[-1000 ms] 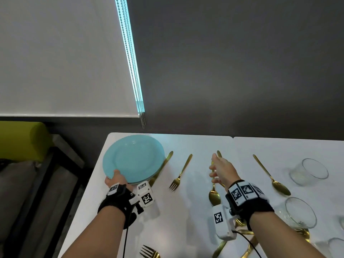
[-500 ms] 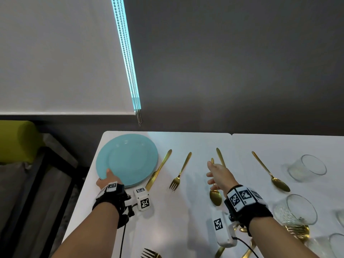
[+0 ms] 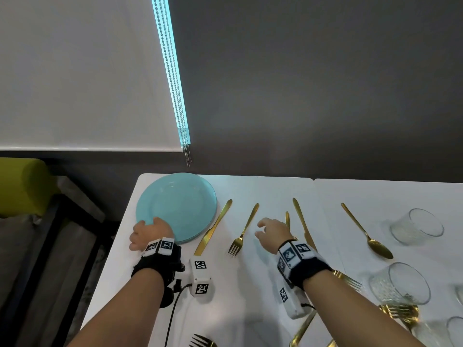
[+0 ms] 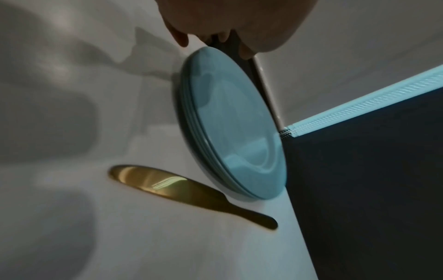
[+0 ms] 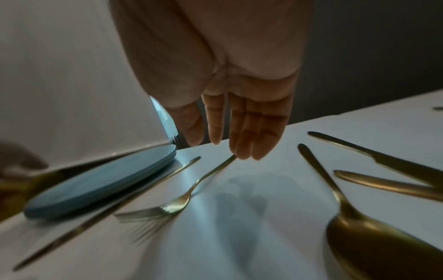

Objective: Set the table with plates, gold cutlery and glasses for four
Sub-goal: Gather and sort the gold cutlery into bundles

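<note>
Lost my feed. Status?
Left hand grips plate stack. Right hand open, empty, above fork. Knife beside stack.

Three views of one table corner

From the head we look down and forward over the white table (image 3: 263, 284), wall at twelve o'clock. Our left wrist view sits low and close beside the stack of blue plates (image 4: 230, 123); our right wrist view skims the cutlery, sharing those plates (image 5: 100, 181) at nine o'clock.
</note>
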A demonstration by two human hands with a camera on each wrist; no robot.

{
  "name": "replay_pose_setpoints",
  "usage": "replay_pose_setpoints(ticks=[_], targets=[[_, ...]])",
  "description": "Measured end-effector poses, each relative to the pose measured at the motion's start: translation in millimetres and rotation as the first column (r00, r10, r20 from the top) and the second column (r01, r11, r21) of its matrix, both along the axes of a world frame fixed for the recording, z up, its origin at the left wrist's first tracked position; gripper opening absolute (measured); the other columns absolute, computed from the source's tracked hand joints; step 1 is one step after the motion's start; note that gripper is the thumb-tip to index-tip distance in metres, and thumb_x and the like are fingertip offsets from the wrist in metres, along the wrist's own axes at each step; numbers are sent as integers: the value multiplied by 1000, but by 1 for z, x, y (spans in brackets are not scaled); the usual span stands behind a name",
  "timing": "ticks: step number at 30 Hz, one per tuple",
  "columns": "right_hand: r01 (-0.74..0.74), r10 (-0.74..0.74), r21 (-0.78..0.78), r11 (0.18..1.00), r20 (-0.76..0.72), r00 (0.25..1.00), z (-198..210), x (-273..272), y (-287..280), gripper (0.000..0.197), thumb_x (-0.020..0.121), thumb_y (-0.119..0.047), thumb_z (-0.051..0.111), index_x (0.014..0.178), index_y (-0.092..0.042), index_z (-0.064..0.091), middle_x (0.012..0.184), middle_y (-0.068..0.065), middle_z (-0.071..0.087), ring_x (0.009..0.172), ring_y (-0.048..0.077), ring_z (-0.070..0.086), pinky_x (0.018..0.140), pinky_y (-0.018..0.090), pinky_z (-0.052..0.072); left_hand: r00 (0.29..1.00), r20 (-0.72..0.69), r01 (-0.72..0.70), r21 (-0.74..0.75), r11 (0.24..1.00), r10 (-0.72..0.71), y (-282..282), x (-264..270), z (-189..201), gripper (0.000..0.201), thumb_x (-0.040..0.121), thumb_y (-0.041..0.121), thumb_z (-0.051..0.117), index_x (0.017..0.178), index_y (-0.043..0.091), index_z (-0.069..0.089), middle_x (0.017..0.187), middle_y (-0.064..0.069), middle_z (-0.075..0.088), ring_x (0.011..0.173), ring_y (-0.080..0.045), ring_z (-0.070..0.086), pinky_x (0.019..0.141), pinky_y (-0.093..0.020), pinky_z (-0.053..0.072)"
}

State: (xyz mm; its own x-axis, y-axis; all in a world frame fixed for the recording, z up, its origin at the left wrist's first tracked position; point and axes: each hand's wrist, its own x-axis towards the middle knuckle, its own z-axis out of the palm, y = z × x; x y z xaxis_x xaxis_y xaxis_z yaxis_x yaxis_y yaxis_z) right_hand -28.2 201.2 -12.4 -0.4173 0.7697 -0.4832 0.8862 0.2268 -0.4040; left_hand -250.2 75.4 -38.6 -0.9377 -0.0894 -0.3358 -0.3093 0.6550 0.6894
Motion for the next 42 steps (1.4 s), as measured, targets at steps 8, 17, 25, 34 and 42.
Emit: replay_pose_setpoints(ticks=[8,17,25,34,42], targets=[[-455,402,144,879,288,869,-23,-36,-8,29,97,-11,39,121,-12,56,121,14,52,111,32,52,90,38,46,925,-290,298,155,942,-245,35,35,22,31,86,6,53,117,4,59,124,-16,59,121,-35,44,105,-37,26],[-513,432,252,821,314,846,-27,-28,-14,26,94,-3,41,115,-4,56,115,15,59,108,28,57,84,34,46,920,-224,378,303,875,-320,37,60,28,26,88,1,47,110,6,60,117,-11,61,96,-18,53,84,-22,37],[-274,267,288,918,64,962,-4,-14,0,24,96,-8,43,111,-11,61,109,10,63,99,28,60,70,28,38,942,-262,298,373,879,-209,37,74,42,25,91,7,48,115,6,55,114,-9,63,89,-19,55,83,-27,42],[298,-362,-207,932,-598,715,68,23,16,15,80,-25,73,68,-23,65,69,-6,62,63,13,52,55,25,44,571,-75,735,491,469,-817,56,136,50,31,96,22,40,124,22,53,119,0,61,112,-16,55,102,-35,41],[245,-412,-354,903,-550,726,55,55,1,10,84,-20,70,75,-18,67,66,-3,60,55,11,46,48,21,38,397,23,779,519,350,-917,58,181,46,20,98,18,35,99,14,55,72,-2,51,65,-15,46,65,-32,46]])
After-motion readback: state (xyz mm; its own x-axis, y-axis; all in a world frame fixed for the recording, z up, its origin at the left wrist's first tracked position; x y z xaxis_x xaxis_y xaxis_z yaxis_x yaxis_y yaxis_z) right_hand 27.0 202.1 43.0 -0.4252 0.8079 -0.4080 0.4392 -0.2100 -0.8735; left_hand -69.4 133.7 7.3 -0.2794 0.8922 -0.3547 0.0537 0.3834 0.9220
